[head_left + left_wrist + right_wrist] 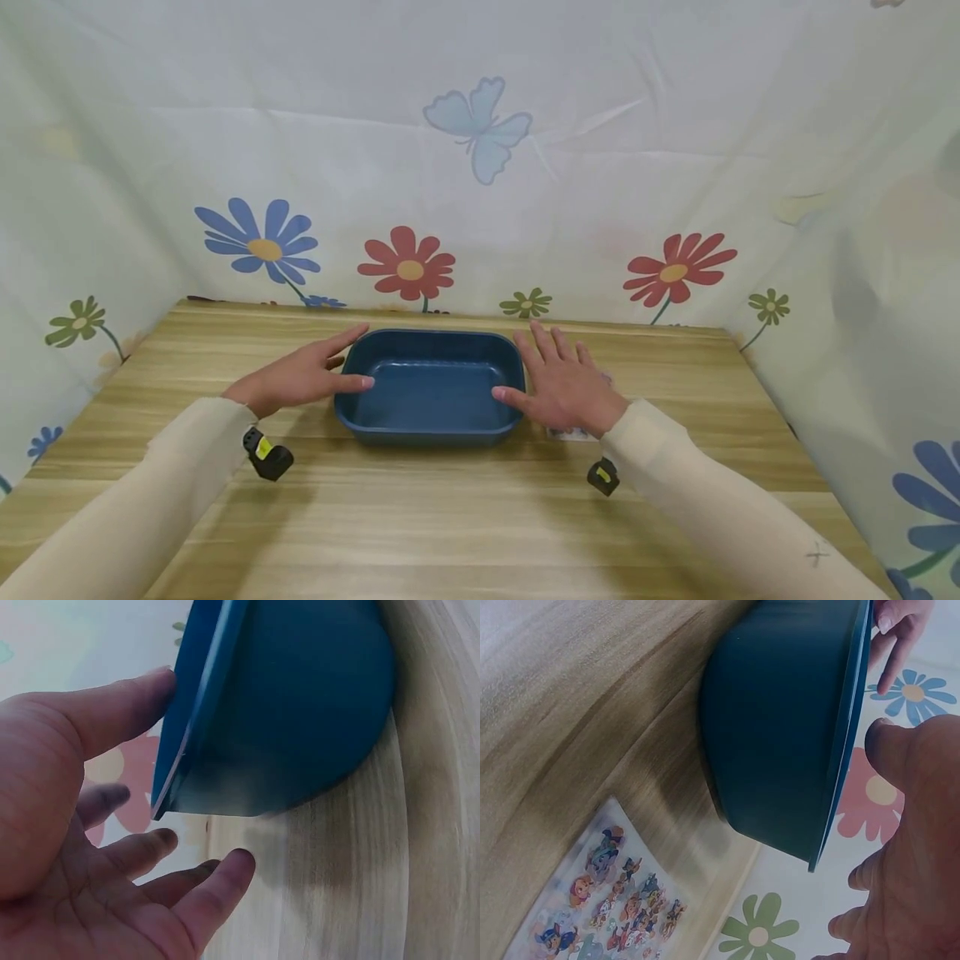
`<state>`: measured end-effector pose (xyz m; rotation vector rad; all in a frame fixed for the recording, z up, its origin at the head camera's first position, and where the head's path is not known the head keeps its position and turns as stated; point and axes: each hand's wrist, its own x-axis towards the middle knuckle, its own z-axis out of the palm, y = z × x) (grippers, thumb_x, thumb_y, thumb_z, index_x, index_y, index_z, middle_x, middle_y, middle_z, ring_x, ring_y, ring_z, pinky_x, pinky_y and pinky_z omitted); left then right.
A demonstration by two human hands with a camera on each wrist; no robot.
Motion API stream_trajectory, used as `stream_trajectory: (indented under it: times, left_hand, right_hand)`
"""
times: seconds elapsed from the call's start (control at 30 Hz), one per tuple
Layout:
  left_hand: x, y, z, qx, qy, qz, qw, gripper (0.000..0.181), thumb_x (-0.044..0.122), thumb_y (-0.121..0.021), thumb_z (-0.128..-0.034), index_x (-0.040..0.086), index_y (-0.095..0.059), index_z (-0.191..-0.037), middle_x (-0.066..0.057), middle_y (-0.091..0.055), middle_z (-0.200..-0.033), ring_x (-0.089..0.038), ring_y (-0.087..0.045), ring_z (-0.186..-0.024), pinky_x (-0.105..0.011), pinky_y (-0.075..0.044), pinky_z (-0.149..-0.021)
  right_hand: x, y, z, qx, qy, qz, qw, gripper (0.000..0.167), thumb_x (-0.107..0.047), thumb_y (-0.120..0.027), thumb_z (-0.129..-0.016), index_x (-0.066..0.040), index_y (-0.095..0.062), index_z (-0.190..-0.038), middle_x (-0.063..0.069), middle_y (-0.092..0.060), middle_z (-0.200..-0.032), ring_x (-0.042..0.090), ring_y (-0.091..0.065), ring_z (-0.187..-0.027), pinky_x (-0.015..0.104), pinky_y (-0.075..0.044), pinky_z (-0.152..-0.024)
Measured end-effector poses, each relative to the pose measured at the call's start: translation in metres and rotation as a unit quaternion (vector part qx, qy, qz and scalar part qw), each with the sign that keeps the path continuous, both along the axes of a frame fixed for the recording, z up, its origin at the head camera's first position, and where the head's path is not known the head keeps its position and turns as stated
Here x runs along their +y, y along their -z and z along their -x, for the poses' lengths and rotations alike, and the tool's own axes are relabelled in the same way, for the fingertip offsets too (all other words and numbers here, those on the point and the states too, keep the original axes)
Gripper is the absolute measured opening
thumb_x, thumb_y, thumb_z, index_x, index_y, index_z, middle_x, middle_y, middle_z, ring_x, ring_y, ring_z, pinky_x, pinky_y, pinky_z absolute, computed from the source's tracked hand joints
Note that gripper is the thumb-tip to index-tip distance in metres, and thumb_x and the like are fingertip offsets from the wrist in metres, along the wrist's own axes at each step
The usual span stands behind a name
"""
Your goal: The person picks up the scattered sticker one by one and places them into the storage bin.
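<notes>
A dark blue rectangular basin stands upright on the wooden table, its inside bare. My left hand is at its left end, thumb over the rim and fingers spread; in the left wrist view the left hand has its fingers apart beside the basin. At the right end, my right hand is spread, palm down, thumb over the rim. The right wrist view shows the right hand close to the basin's rim; whether either hand touches it, I cannot tell.
A sheet of cartoon stickers lies on the table right of the basin, mostly under my right hand in the head view. Wooden table extends toward me. A white cloth with flowers and a butterfly hangs behind and at both sides.
</notes>
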<state>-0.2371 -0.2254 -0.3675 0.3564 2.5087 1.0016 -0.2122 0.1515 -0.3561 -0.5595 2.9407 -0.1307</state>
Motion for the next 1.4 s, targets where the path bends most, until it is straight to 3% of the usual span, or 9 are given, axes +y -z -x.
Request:
stream_trajectory:
  times: [0.27,0.47,0.67,1.03,1.4]
  left_hand:
    - [-0.005,-0.005,-0.001,-0.006,-0.003,-0.028,0.9996,0.094,0.053,-0.071,-0.0944,0.023,-0.020,-0.168,-0.019,-0.017,-0.174,-0.050,-0.019,-0.158,-0.070,-0.033,-0.118]
    - [-0.005,-0.005,0.002,-0.063,-0.025,-0.101,0.9925,0.087,0.038,-0.073,-0.0972,0.021,-0.024,-0.167,-0.022,-0.019,-0.172,-0.048,-0.048,-0.145,-0.055,-0.053,-0.107]
    - [-0.006,-0.004,0.005,-0.087,-0.052,-0.128,0.9867,0.081,0.029,-0.072,-0.0985,0.018,-0.029,-0.165,-0.026,-0.033,-0.161,-0.039,-0.063,-0.127,-0.051,-0.058,-0.101]
    - [-0.008,-0.003,0.006,-0.107,-0.081,-0.138,0.9813,0.076,0.021,-0.071,-0.0991,0.015,-0.032,-0.164,-0.017,-0.047,-0.130,-0.025,-0.060,-0.102,-0.038,-0.061,-0.088]
    - [-0.012,0.001,0.008,-0.131,-0.091,-0.167,0.9729,0.071,0.010,-0.068,-0.0999,0.014,-0.034,-0.162,-0.012,-0.053,-0.115,-0.022,-0.061,-0.092,-0.037,-0.061,-0.084]
  right_hand:
    - [0.002,0.001,0.000,-0.009,-0.004,0.002,0.9999,0.095,-0.072,-0.046,-0.100,-0.015,-0.014,-0.168,0.015,-0.004,-0.177,0.045,-0.010,-0.162,0.070,-0.014,-0.126]
    - [0.004,0.000,0.000,-0.015,-0.004,0.002,0.9999,0.094,-0.071,-0.045,-0.100,-0.014,-0.013,-0.168,0.015,-0.003,-0.177,0.044,-0.010,-0.163,0.070,-0.014,-0.126]
    - [0.004,0.000,0.000,-0.019,-0.006,0.007,0.9998,0.094,-0.070,-0.046,-0.100,-0.014,-0.012,-0.168,0.014,-0.002,-0.177,0.042,-0.008,-0.163,0.071,-0.013,-0.126]
    - [0.004,0.000,-0.001,-0.020,-0.011,0.010,0.9997,0.093,-0.070,-0.047,-0.100,-0.016,-0.013,-0.168,0.014,-0.004,-0.177,0.042,-0.009,-0.163,0.072,-0.013,-0.125]
    - [0.004,-0.001,-0.001,-0.021,-0.008,0.003,0.9997,0.094,-0.071,-0.047,-0.100,-0.017,-0.013,-0.169,0.013,-0.005,-0.177,0.041,-0.010,-0.163,0.071,-0.014,-0.126]
